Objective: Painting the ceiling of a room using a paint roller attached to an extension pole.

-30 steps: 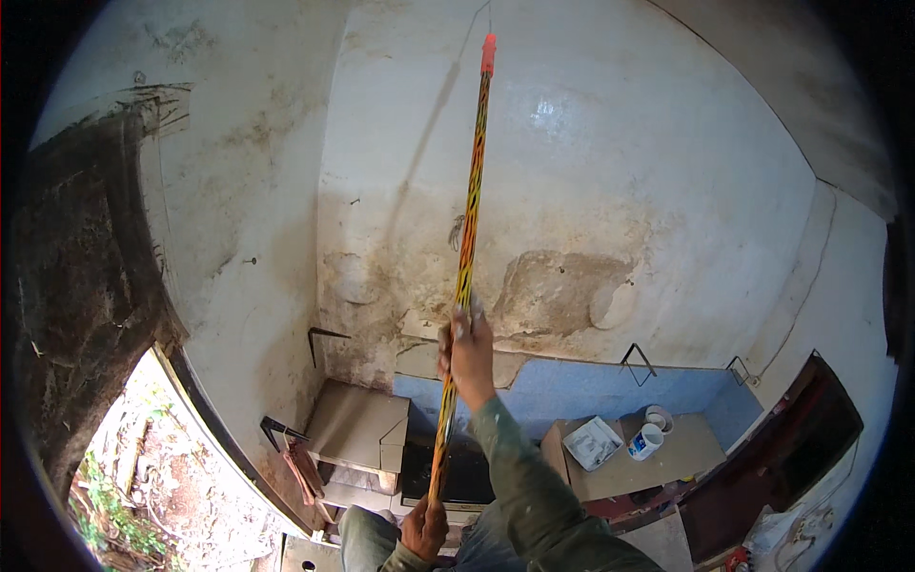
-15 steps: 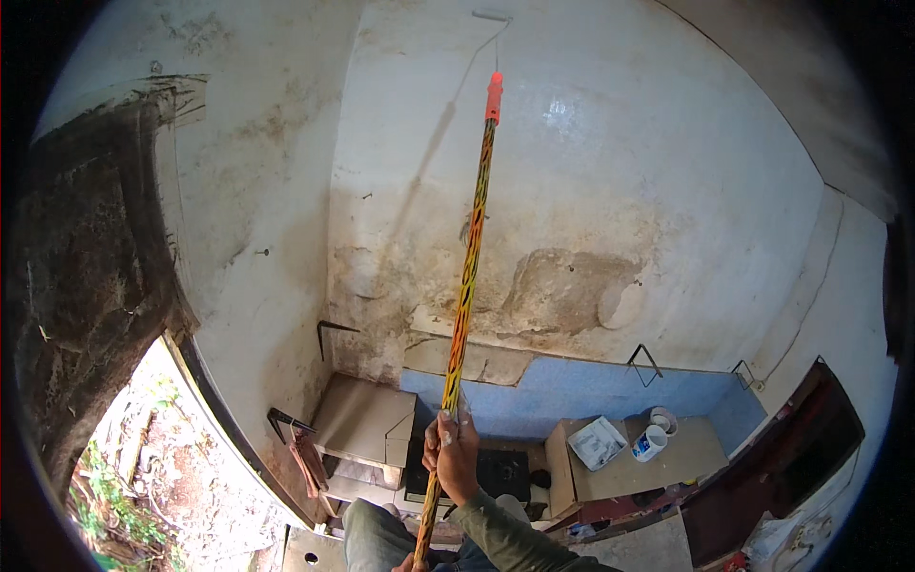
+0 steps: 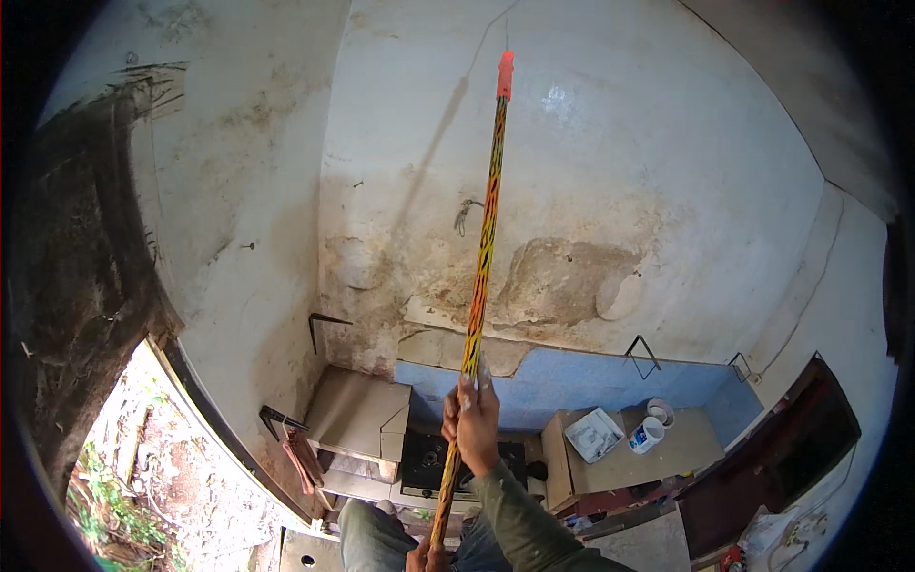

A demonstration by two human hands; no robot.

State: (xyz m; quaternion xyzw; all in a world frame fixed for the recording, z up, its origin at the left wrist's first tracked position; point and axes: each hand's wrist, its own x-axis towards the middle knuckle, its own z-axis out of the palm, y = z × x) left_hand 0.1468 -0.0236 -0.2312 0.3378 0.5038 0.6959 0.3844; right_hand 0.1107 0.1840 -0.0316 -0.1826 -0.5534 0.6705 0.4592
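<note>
gripping yellow-and-black pole (image 3: 484, 248) with right hand (image 3: 474, 421), clasping it lower down with left hand (image 3: 426, 556); holding it near upright, red cap (image 3: 505, 76) up, before stained wall (image 3: 610, 181).

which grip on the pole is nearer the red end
The right grip, partway up the patterned pole, is nearer its red end; the left grip holds lower, at the picture's bottom edge.

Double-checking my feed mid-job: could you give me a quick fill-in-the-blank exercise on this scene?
1. The right hand grips the pole ____ up than the left hand.
2. In the picture, the tray lies to the ____ of the two tubs.
3. The low panel along the back wall is coloured ____.

Missing words: higher; left; blue.
</note>
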